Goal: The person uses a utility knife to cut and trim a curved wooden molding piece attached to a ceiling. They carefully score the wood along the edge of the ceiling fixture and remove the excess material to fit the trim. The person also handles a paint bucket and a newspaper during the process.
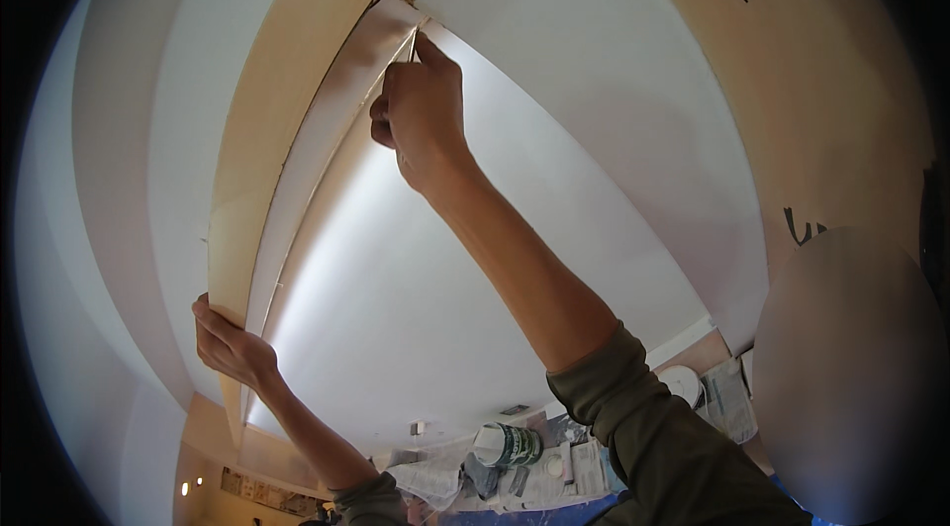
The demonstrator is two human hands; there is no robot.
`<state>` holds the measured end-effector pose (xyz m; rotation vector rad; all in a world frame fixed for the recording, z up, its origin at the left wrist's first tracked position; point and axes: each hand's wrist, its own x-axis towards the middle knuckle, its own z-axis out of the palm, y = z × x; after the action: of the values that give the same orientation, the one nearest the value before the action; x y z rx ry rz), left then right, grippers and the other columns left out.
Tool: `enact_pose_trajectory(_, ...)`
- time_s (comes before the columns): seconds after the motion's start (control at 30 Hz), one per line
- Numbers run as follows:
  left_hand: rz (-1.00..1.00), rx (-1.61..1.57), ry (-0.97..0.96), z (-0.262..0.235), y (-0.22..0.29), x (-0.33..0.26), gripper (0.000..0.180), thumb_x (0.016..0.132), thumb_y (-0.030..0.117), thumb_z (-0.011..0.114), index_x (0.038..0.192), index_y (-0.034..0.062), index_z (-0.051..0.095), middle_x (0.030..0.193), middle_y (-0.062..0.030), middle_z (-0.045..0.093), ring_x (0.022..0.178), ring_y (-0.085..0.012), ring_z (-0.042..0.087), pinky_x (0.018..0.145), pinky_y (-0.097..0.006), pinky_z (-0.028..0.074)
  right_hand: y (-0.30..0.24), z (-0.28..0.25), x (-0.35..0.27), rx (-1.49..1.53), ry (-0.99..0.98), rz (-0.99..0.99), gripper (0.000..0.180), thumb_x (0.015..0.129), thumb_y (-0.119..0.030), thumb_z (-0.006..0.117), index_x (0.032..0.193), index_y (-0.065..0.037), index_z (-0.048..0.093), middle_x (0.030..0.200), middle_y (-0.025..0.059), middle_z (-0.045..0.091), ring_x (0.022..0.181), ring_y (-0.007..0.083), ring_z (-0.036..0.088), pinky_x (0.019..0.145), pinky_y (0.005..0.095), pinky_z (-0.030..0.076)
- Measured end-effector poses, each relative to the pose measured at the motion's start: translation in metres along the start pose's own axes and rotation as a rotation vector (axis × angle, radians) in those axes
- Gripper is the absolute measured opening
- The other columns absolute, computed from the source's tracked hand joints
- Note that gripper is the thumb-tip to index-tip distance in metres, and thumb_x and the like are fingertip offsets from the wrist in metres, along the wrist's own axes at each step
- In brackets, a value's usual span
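A long pale tan board runs along the edge of a lit recess, its upper end rough and ragged. My left hand is closed around the board's edge toward its lower end. Higher up, my right hand is at the narrow corner of the recess, with its fingers curled in and the index finger raised to the corner. A thin pale sliver shows beside that fingertip; whether it is a tool or part of the edge I cannot tell. The palm side of my right hand is hidden.
A bright light band lines the recess beside the board. Brown sheeting with dark print covers the right side. Below are a paint can with a green label, spread newspapers and a round white lid. A blurred oval hides the lower right.
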<state>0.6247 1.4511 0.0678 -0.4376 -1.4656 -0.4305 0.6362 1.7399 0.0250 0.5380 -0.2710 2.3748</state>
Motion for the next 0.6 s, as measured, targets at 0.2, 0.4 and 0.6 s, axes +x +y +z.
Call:
enact_pose_trajectory(0.2, -0.004, 0.014, 0.003, 0.001, -0.006, 0.003, 0.066, 0.103, 0.047, 0.033, 0.081, -0.0072, 0.062, 0.065, -0.0147, 0.058, 0.059, -0.0228, 0.055, 0.057, -0.041, 0.046, -0.001, 0.002, -0.007, 0.016, 0.018, -0.007, 0.074, 0.071, 0.007, 0.033, 0.145, 0.001, 0.038, 0.062, -0.0029, 0.025, 0.047, 0.0076, 0.025, 0.042, 0.0256, 0.018)
enact_pose_trajectory(0.4, -0.055, 0.02, -0.013, 0.001, -0.003, 0.001, 0.067, 0.103, 0.049, 0.033, 0.08, -0.0067, 0.061, 0.067, -0.0159, 0.059, 0.061, -0.0239, 0.057, 0.057, -0.041, 0.047, 0.001, -0.002, -0.001, 0.019, 0.027, -0.026, 0.074, 0.07, 0.007, 0.032, 0.144, 0.005, 0.036, 0.061, -0.0029, 0.023, 0.048, 0.0082, 0.025, 0.042, 0.0265, 0.018)
enact_pose_trajectory(0.6, -0.024, -0.002, 0.028, 0.001, -0.002, 0.0, 0.068, 0.102, 0.051, 0.032, 0.077, -0.0056, 0.059, 0.065, -0.0146, 0.057, 0.06, -0.0232, 0.055, 0.058, -0.04, 0.047, 0.001, -0.001, 0.007, 0.005, -0.006, -0.01, 0.078, 0.074, 0.005, 0.034, 0.151, 0.001, 0.023, 0.063, 0.001, 0.035, 0.048, 0.0098, 0.034, 0.041, 0.0277, 0.027)
